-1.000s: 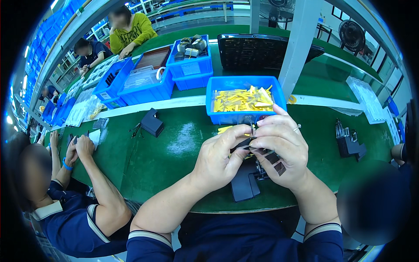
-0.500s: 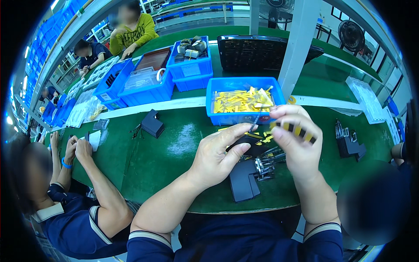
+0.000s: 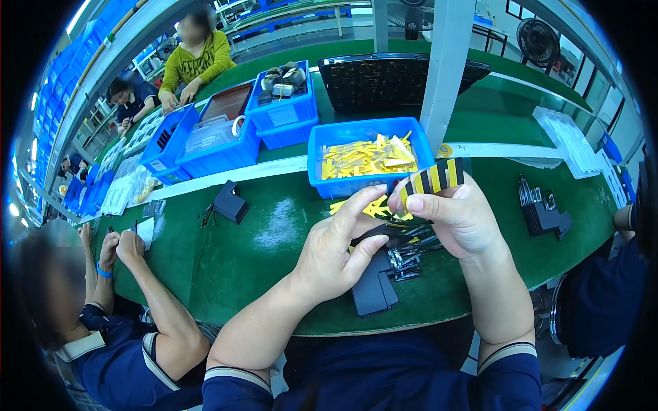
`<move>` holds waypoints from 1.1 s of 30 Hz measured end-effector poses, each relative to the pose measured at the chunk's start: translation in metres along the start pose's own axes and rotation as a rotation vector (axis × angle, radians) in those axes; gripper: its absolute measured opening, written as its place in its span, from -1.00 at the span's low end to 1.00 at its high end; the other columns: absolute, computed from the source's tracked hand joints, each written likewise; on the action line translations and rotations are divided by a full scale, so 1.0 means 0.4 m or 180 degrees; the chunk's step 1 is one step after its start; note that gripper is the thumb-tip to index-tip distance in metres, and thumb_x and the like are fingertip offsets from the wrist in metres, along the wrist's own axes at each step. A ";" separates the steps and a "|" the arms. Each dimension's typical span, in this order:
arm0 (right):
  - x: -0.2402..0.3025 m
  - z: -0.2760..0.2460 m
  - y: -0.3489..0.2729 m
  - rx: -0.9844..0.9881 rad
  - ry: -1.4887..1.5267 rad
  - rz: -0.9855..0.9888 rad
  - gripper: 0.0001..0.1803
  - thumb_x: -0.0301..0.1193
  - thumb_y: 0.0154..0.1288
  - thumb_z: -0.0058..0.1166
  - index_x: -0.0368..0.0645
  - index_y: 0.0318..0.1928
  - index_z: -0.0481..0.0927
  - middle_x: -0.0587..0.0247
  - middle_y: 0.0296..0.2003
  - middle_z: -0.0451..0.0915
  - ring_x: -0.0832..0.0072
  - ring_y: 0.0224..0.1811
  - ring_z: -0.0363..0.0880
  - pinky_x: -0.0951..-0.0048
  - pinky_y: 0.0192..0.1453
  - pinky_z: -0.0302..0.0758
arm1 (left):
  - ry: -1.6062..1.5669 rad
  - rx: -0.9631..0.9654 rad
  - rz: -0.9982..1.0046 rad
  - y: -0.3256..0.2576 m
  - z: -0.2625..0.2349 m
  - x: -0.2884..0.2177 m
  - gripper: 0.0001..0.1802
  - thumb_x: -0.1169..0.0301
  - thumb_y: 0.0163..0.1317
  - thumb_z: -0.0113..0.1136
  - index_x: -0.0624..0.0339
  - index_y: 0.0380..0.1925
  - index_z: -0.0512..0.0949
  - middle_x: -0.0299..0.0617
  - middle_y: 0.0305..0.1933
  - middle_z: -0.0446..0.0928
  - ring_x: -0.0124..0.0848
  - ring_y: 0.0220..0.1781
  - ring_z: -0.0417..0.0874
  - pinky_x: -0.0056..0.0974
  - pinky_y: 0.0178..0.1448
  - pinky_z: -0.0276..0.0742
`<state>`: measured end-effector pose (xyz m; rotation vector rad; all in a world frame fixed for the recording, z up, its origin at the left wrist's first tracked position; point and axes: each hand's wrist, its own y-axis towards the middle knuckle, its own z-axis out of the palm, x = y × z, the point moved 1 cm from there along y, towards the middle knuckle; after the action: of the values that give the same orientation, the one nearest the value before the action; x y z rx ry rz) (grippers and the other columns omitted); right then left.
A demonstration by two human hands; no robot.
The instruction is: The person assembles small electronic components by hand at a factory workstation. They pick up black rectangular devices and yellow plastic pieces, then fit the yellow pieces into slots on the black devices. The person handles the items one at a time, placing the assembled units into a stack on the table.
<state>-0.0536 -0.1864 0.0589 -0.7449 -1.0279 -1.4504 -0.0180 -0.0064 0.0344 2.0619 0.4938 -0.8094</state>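
My left hand is closed, thumb against fingers, on a thin dark flat piece that is partly hidden by the hand. Pinched in my right hand is a curved black strip with yellow bars, held up in front of the blue bin. Below both hands a black L-shaped block lies on the green table, beside a bundle of thin dark pieces. Loose yellow strips lie between my left hand and the bin.
The blue bin holds many yellow strips. Other black L-shaped parts lie at left and right. A grey post rises behind the bin. At left, a co-worker's hands work beside a white sheet.
My right hand has turned, bringing the striped strip up from a downward slant. My left hand keeps its grip. The view has shifted slightly, and the person's head at the right is gone from sight.
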 end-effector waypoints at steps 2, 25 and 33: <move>0.002 -0.002 -0.005 0.0006 -0.0290 -0.0173 -0.65 -0.56 0.05 0.28 -0.28 -0.10 0.53 0.20 -0.19 0.59 0.51 -0.14 0.58 0.45 0.00 0.49 | 0.0093 0.0043 0.0047 0.002 0.003 -0.001 -0.51 0.53 0.06 0.23 0.26 0.04 0.40 0.02 -0.21 0.60 -0.11 -0.19 0.65 -0.18 -0.10 0.52; 0.016 0.046 -0.033 -0.0251 -0.4202 -0.3022 -0.80 -0.50 -0.16 0.33 -0.08 -0.41 0.63 0.24 -0.24 0.61 0.18 0.04 0.49 -0.03 0.28 0.20 | -0.0459 -0.0436 -0.0114 -0.006 -0.001 0.048 -0.54 0.51 0.18 0.15 0.18 0.11 0.36 -0.07 -0.18 0.63 -0.32 -0.11 0.67 -0.34 -0.06 0.52; -0.006 0.048 -0.026 0.0014 -0.4270 -0.3067 -0.73 -0.47 -0.26 0.32 -0.04 -0.41 0.59 0.38 -0.27 0.60 0.20 0.04 0.48 -0.17 0.29 0.11 | -0.0375 -0.0272 -0.0042 -0.007 -0.006 0.033 -0.49 0.59 0.10 0.15 0.17 0.11 0.35 -0.05 -0.13 0.61 -0.19 -0.05 0.65 -0.25 -0.01 0.52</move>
<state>-0.0655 -0.1686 0.0630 -1.3654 -2.6767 -1.6348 -0.0094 -0.0023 0.0245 1.9222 0.4691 -0.8968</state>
